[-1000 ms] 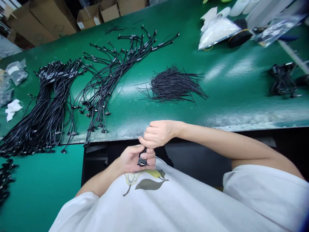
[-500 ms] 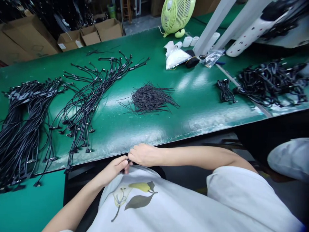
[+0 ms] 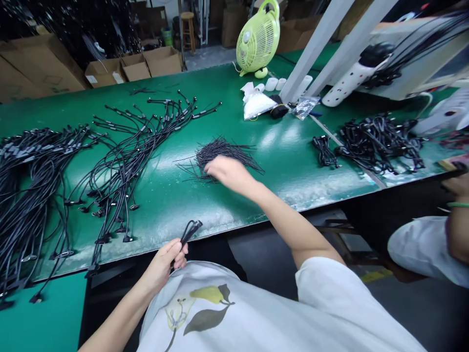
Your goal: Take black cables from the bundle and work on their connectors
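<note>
A folded black cable [image 3: 189,231] sticks up out of my left hand [image 3: 170,257], whose fingers are wrapped round it by the front edge of the table. My right hand [image 3: 227,171] is over the near side of a pile of thin black ties [image 3: 238,152]. Motion blurs its fingers, and whether they hold a tie cannot be made out. Loose black cables [image 3: 142,142] are spread left of the pile, and a thick bunch of similar cables [image 3: 44,171] lies at the far left.
Bundled black cables [image 3: 377,142] lie at the right, near another person's arm [image 3: 458,230]. A green fan [image 3: 258,41], a white plastic bag [image 3: 257,105] and grey posts [image 3: 315,51] stand or lie at the back. Cardboard boxes [image 3: 163,61] are beyond the table.
My right hand has left my left hand and moved forward to the tie pile. The folded cable now shows in my left hand. The view has shifted, and another person's arm has appeared at the right.
</note>
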### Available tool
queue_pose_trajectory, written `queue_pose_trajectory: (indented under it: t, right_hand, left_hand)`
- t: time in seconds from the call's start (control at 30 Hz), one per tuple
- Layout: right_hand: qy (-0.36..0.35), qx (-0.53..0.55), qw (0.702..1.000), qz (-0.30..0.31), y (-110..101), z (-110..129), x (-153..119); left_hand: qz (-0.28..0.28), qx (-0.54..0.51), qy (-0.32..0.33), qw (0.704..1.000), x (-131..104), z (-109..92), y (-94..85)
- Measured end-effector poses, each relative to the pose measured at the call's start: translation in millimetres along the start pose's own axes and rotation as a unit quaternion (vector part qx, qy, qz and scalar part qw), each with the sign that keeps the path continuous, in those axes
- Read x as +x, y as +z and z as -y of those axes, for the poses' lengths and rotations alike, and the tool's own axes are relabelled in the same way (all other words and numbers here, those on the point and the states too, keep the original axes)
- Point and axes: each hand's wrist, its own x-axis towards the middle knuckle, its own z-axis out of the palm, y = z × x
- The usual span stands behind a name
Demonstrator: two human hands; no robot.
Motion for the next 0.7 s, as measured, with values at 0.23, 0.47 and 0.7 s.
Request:
queue_pose_trajectory:
  t: [0.23, 0.47, 0.7]
  right_hand:
    - [0.178, -0.130, 0.974, -0.050, 14, -86, 47]
    - [0.243, -0.082, 0.955, -0.146, 11, -25, -8]
    - [0.054, 0.283, 0.953, -0.097, 49, 118, -66]
  left_hand:
    - [-0.030, -0.036, 0.002, 0.999, -10, 1, -6.4]
    - [-0.090, -0.114, 0.122, 0.982, -4, -9, -3.0]
    - [-0.012, -0.094, 0.154, 0.984, 17, -22, 11.7]
